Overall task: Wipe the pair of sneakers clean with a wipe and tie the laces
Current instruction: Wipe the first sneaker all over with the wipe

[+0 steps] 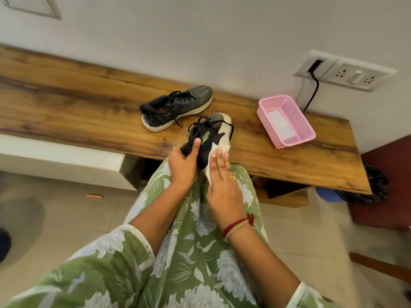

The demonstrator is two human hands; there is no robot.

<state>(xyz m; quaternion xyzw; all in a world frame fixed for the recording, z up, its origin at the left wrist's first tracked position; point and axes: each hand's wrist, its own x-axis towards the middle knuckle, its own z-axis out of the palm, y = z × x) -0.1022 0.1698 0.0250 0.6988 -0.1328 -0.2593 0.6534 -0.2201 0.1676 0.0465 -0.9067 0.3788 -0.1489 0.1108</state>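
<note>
Bench (89, 103): wooden; left end cut off by the frame.
Resting sneaker (175, 110): on the bench, dark grey with a white sole, laces loose.
Held sneaker (209, 138): heel hidden behind the hands; black upper, pale sole, laces dangling, over the bench's front edge.
Right hand (222, 181): fingers straight, pressing the wipe to the sole's side.
Left hand (182, 161): fingers hidden; thumb curled, gripping the collar.
Wipe (213, 156): white, mostly under the palm.

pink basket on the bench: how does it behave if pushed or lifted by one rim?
The pink basket looks like thin perforated plastic, so probably very light and slightly flexible at the rim. Low and wide on the smooth wooden bench, it would likely slide rather than tip. The white sheet inside seems loose and may shift.
</note>
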